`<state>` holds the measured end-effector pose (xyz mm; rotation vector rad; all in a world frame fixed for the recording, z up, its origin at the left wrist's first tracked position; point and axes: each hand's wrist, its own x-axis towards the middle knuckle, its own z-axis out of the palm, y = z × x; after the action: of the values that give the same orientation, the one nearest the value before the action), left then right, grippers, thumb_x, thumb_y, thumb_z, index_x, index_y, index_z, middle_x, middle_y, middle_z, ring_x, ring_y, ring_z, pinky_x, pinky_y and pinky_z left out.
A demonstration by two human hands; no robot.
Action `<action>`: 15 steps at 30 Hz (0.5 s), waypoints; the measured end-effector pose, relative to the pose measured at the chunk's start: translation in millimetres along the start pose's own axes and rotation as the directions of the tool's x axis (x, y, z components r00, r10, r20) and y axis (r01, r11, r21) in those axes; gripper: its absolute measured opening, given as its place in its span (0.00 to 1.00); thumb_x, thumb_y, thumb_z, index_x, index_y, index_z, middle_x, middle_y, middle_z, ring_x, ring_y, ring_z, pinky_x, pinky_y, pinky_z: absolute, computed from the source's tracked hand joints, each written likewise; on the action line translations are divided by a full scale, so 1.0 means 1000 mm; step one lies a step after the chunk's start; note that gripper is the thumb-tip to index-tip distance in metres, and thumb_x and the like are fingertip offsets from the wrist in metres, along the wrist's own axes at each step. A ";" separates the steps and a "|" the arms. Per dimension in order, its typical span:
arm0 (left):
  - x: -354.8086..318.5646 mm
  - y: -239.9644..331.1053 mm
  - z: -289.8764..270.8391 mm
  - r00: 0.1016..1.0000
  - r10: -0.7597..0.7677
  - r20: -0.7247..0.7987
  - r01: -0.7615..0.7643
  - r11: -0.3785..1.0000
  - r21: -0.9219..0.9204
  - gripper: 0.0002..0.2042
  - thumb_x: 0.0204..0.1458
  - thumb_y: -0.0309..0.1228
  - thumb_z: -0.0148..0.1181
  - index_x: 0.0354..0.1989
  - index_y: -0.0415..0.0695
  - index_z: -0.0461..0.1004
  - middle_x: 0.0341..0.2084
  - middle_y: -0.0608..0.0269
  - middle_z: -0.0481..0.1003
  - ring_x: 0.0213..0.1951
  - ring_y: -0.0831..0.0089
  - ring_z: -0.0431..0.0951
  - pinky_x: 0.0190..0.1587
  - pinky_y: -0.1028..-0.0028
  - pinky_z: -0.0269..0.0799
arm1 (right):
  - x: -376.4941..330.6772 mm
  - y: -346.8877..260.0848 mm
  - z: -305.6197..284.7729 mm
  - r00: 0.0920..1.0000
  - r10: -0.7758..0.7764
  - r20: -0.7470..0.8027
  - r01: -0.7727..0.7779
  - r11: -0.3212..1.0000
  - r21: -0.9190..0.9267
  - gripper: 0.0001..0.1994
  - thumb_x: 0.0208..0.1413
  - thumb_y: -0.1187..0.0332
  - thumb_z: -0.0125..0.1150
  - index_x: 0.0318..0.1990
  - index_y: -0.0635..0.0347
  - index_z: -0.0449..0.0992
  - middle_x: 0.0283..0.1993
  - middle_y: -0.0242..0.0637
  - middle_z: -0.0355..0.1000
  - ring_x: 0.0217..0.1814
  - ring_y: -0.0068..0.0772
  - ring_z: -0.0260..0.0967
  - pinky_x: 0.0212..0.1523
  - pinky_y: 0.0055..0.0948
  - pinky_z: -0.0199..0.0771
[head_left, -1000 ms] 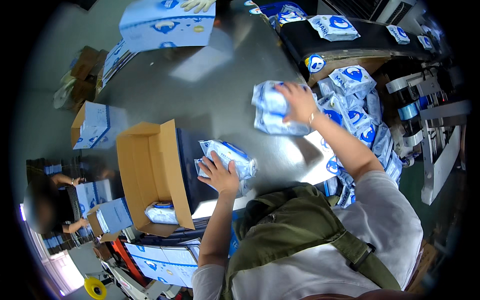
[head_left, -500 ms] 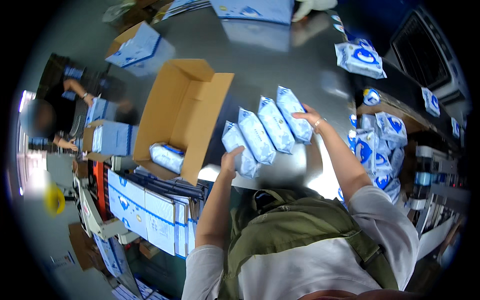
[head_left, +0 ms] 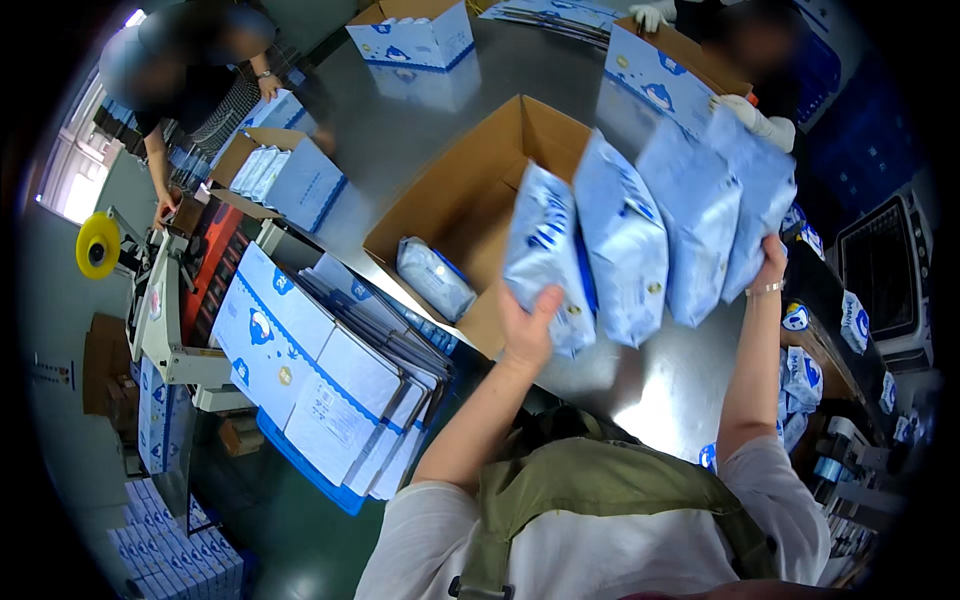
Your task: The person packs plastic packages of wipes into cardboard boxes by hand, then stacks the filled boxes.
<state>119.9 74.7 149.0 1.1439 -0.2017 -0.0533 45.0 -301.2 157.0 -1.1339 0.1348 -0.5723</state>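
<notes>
Row of four pale blue packs (head_left: 640,230) is now being lifted off the bench (head_left: 690,380), squeezed between left hand (head_left: 527,325) and right hand (head_left: 770,268), fingers pressing the end packs, hanging over the open carton's (head_left: 470,200) near-right corner; loading seems imminent.

I see both arms raised fwd, elbows bent, forearms coming up from the lower edge. My left hand (head_left: 527,325) is open-palmed, fingers spread, pressed flat vs the left end of the row of packs (head_left: 640,235). My right hand (head_left: 770,265), wrist w/ a thin bracelet, presses the row's right end. Row is squeezed btwn both palms, held mid-air.
</notes>
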 end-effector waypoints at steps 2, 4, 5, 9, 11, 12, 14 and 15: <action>0.034 0.010 -0.012 0.989 0.135 -0.062 -0.139 0.988 -0.061 0.30 0.46 0.38 0.63 0.55 0.35 0.59 0.49 0.52 0.66 0.49 0.67 0.66 0.54 0.70 0.60 | 0.047 0.002 0.051 0.995 -0.069 0.077 0.075 0.995 -0.071 0.36 0.43 0.60 0.58 0.62 0.61 0.57 0.56 0.41 0.65 0.55 0.37 0.64 0.57 0.33 0.63; 0.067 -0.007 -0.035 0.963 0.241 -0.123 -0.250 0.966 -0.061 0.32 0.46 0.39 0.63 0.56 0.35 0.58 0.50 0.52 0.65 0.50 0.66 0.66 0.54 0.70 0.60 | 0.093 0.017 0.102 0.981 -0.106 0.160 0.130 0.980 -0.148 0.33 0.43 0.60 0.61 0.60 0.60 0.62 0.51 0.36 0.67 0.49 0.29 0.65 0.50 0.28 0.65; 0.080 -0.013 -0.042 0.974 0.161 -0.162 -0.165 0.986 -0.010 0.33 0.46 0.39 0.63 0.56 0.34 0.57 0.51 0.50 0.64 0.51 0.64 0.66 0.55 0.69 0.59 | 0.118 0.036 0.107 0.992 -0.005 0.128 0.040 0.962 -0.269 0.31 0.45 0.60 0.60 0.59 0.60 0.63 0.48 0.34 0.68 0.46 0.26 0.65 0.47 0.25 0.65; 0.096 -0.053 -0.089 0.961 -0.025 -0.276 0.210 0.713 0.669 0.36 0.44 0.40 0.64 0.58 0.33 0.56 0.55 0.41 0.61 0.57 0.53 0.62 0.60 0.64 0.55 | 0.186 0.113 0.178 0.894 0.261 0.363 0.219 0.452 -0.865 0.28 0.49 0.55 0.60 0.57 0.56 0.67 0.56 0.46 0.66 0.57 0.39 0.64 0.57 0.30 0.61; 0.076 -0.064 -0.089 0.978 0.037 -0.203 0.177 0.360 0.916 0.37 0.44 0.40 0.64 0.59 0.32 0.55 0.57 0.37 0.58 0.60 0.48 0.57 0.62 0.57 0.52 | 0.201 0.142 0.207 0.929 0.119 0.350 0.354 -0.008 -0.935 0.28 0.46 0.54 0.60 0.55 0.55 0.70 0.60 0.49 0.62 0.61 0.47 0.59 0.61 0.34 0.58; 0.061 -0.058 -0.072 0.990 0.105 -0.097 0.065 0.271 0.960 0.38 0.43 0.40 0.63 0.59 0.31 0.54 0.58 0.36 0.57 0.62 0.46 0.55 0.62 0.53 0.50 | 0.211 0.156 0.216 0.948 0.050 0.314 0.317 -0.076 -0.945 0.27 0.45 0.53 0.61 0.53 0.56 0.71 0.59 0.48 0.64 0.60 0.48 0.61 0.60 0.35 0.59; 0.039 -0.030 -0.037 0.999 -0.008 0.036 -0.034 0.131 0.991 0.37 0.41 0.37 0.65 0.59 0.34 0.56 0.57 0.41 0.58 0.61 0.52 0.56 0.60 0.53 0.53 | 0.244 0.176 0.217 0.950 0.223 0.218 0.253 -0.145 -0.957 0.23 0.46 0.57 0.59 0.50 0.58 0.73 0.54 0.48 0.68 0.57 0.49 0.64 0.57 0.37 0.63; 0.030 -0.022 -0.030 0.992 -0.076 0.097 -0.093 0.058 0.994 0.37 0.40 0.36 0.66 0.59 0.36 0.56 0.57 0.44 0.59 0.60 0.54 0.57 0.59 0.53 0.54 | 0.250 0.185 0.215 0.938 0.307 0.161 0.222 -0.176 -0.959 0.21 0.47 0.58 0.58 0.48 0.59 0.74 0.52 0.48 0.70 0.55 0.49 0.66 0.56 0.37 0.64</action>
<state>156.4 87.9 120.7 2.6499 -0.3877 0.0514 407.4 -194.6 131.6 -2.8966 0.3612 0.0053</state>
